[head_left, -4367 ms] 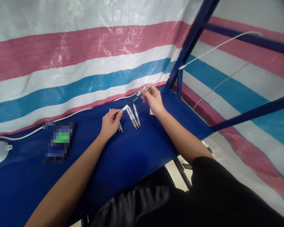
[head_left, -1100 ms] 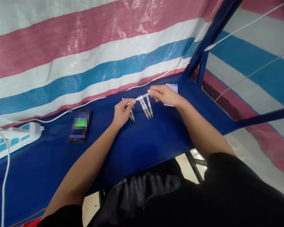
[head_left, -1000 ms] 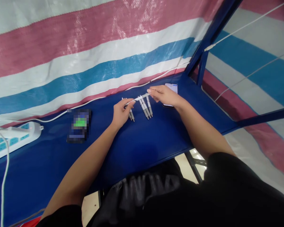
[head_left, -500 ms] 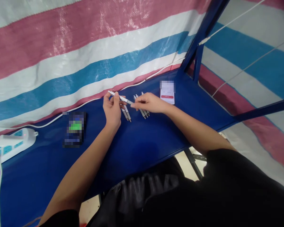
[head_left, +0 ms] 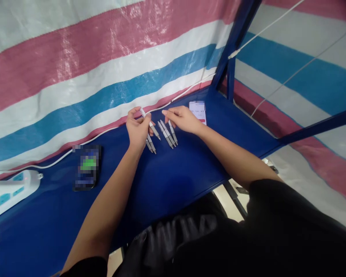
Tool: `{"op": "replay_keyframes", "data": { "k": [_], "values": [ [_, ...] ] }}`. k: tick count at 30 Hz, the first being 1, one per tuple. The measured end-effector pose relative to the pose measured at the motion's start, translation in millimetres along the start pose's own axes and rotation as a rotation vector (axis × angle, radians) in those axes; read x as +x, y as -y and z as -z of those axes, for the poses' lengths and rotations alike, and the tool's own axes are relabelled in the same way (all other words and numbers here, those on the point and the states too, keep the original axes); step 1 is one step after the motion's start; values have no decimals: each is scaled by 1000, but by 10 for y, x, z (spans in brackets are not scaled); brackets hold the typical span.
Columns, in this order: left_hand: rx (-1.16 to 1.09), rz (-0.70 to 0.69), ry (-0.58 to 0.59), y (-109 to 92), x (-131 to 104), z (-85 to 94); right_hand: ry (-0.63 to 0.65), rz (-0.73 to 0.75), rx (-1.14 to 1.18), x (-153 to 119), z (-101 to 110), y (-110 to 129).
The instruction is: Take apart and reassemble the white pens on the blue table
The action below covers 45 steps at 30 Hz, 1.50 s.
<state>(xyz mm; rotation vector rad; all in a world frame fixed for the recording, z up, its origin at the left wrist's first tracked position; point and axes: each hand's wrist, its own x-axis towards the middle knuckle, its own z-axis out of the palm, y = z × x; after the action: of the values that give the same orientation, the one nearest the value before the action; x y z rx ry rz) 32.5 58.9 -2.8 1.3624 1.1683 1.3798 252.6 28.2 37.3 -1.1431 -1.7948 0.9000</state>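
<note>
My left hand (head_left: 137, 130) is closed round a white pen (head_left: 154, 130) with a grey grip, its tip pointing down and toward me. My right hand (head_left: 185, 119) is apart from that pen, thumb and forefinger pressed together; whatever may be between them is too small to make out. Beneath and in front of the right hand, several similar pens (head_left: 167, 134) lie side by side, tips toward me. More pens (head_left: 150, 146) rest just below the left hand, their upper parts hidden by it.
On the blue table (head_left: 167, 173), a dark phone (head_left: 88, 167) lies to the left and a lit phone (head_left: 198, 111) behind my right hand. A white power strip (head_left: 14, 190) sits at far left. A white cable (head_left: 103, 132) runs along the striped sheet (head_left: 112, 73); a blue frame post (head_left: 232, 77) stands right.
My right hand has come off the held pen and moved slightly up, away from it. The left hand has tilted the pen more steeply downward. The view has shifted a little.
</note>
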Motion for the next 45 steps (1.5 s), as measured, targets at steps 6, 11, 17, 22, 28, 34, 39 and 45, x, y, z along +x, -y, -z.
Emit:
{"op": "replay_keyframes", "data": {
  "k": [6,11,17,22,28,34,39,45],
  "values": [
    [-5,13,72,-43,-114,30,126,79,-160,-48,-109,20],
    [-25,31,105,-75,-143,7,165,105,-240,-71,-130,55],
    [-105,43,85,-158,-168,-44,168,104,-301,-47,-125,47],
    [-138,48,114,-168,-147,-46,188,104,-330,-33,-140,17],
    [-177,16,134,-82,-147,-54,174,118,-306,-45,-150,11],
    [-192,-17,161,-36,-131,-45,138,102,-268,-45,-161,22],
    [-194,-26,176,-24,-128,-48,82,125,-235,-39,-161,0],
    [-183,-15,162,-5,-145,-55,55,136,-185,-41,-187,-47]
  ]
}}
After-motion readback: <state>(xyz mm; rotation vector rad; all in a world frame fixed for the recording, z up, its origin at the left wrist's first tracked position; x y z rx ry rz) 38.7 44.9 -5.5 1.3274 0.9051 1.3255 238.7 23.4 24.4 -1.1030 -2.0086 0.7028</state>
